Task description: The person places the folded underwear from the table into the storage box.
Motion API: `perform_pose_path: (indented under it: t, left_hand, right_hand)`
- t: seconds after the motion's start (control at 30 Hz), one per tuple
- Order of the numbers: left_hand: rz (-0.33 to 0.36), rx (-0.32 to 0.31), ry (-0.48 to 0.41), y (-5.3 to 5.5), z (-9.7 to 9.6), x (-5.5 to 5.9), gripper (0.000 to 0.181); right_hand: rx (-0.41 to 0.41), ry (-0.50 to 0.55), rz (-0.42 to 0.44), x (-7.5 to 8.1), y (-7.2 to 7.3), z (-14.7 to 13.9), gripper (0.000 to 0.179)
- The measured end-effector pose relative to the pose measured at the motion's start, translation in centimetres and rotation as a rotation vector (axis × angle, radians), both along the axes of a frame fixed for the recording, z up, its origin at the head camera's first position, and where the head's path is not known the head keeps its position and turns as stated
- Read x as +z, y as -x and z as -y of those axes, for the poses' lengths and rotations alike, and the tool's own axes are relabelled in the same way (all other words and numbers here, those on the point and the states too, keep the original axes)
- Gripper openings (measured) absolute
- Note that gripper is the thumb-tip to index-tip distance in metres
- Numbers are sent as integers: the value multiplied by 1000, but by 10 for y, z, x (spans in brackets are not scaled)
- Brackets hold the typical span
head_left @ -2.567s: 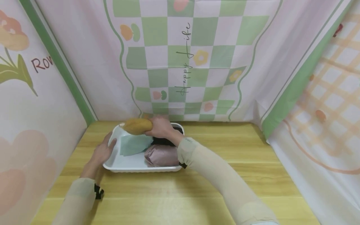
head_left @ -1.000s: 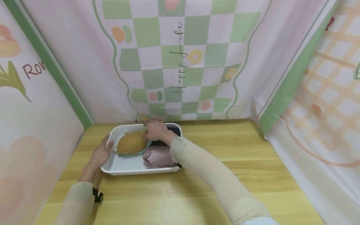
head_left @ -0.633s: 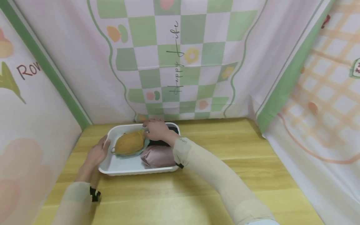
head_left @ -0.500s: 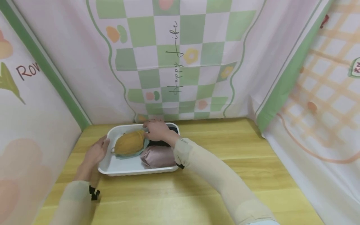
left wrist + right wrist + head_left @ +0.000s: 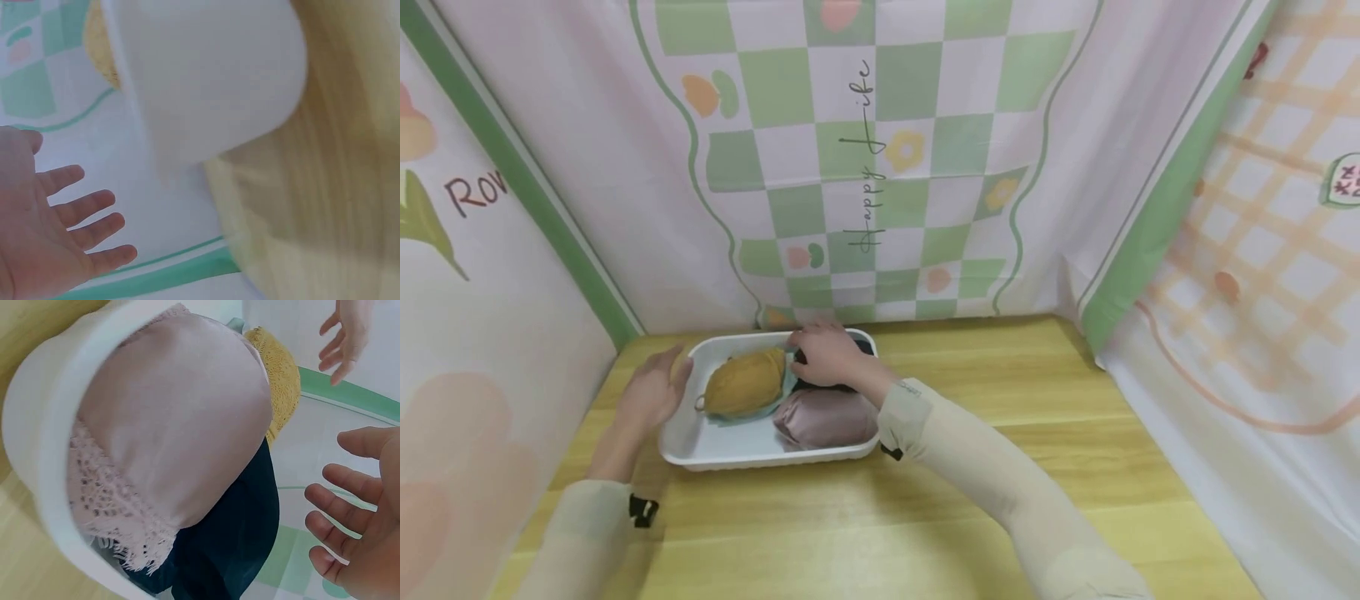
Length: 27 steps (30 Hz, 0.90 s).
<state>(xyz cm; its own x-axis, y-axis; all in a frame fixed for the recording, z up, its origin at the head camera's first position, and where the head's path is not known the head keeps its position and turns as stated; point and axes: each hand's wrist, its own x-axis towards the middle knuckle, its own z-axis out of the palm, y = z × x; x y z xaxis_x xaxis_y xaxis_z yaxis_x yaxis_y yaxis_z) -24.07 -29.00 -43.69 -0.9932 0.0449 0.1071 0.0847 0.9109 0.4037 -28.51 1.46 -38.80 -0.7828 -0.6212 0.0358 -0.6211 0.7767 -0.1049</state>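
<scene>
A white plastic tray [image 5: 767, 457] holds several folded bras. The mustard one [image 5: 745, 383] lies at the left over a pale mint one [image 5: 788, 382], mostly hidden. At the front right rests a dusty pink bra [image 5: 826, 419], whose lace trim shows in the right wrist view. Behind it is a dark one [image 5: 240, 519]. My right hand [image 5: 829, 354] hovers over the dark bra; the right wrist view shows its fingers spread and nothing held. Just off the tray's left rim, my left hand [image 5: 651, 392] is spread, with an empty palm in the left wrist view.
The tray stands near the back left of a wooden table [image 5: 1000, 467]. A printed checkered curtain [image 5: 917, 208] hangs right behind it, with more patterned fabric on both sides.
The mustard bra was lowered from my right hand onto the mint one and let go. My right hand then shifted slightly right. My left hand has come off the tray's rim, opening.
</scene>
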Motion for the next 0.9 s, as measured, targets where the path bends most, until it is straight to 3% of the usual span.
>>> perform_pose_path:
  t: [0.27,0.53,0.77,0.9]
  left_hand:
    - [-45,-61,48,-13,-18,24,64]
    - [-61,-169,120,-30,-38,37,55]
    - [-121,-301,212,-60,-65,47,43]
    - [-66,-344,213,-80,-81,51,44]
  right_hand:
    - [20,3,-10,3,-13,-14,41]
    - [92,-2,-67,5,-33,-29,39]
    - [100,45,-13,3,-54,-47,35]
    - [149,82,6,3,-65,-61,30]
